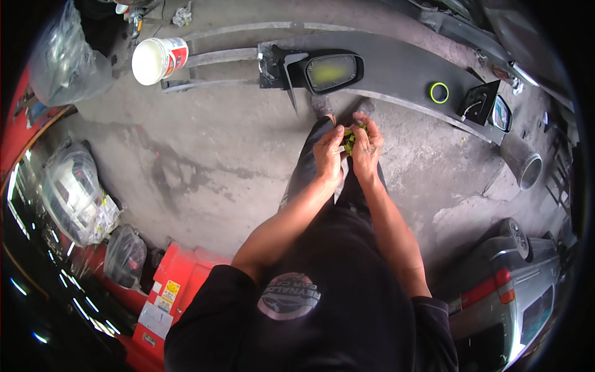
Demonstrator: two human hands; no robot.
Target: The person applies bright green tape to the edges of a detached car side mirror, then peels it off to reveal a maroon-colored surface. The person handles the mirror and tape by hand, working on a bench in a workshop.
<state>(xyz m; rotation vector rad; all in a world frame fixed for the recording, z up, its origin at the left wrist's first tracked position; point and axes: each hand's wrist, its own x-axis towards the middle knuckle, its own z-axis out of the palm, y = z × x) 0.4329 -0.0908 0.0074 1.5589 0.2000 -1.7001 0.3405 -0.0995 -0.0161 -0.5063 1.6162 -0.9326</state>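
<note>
In front of my thighs, both hands are close together around a crumpled wad of yellow-green tape (349,142). My left hand (328,155) pinches it from the left. My right hand (367,150) grips its other side, with the fingers curled over part of it. Ahead of them, a black car side mirror (352,68) lies on a grey bench (396,59), yellow-green covering on its glass. Farther right on the same bench are a yellow-green tape roll (439,101) and a second side mirror (480,102), its glass uncovered.
A white bucket (149,62) stands at the bench's left end; a grey cylinder (520,161) is by its right end. Plastic-wrapped parts (74,192) and a red machine (186,273) are at my left. A silver vehicle (520,285) is at lower right.
</note>
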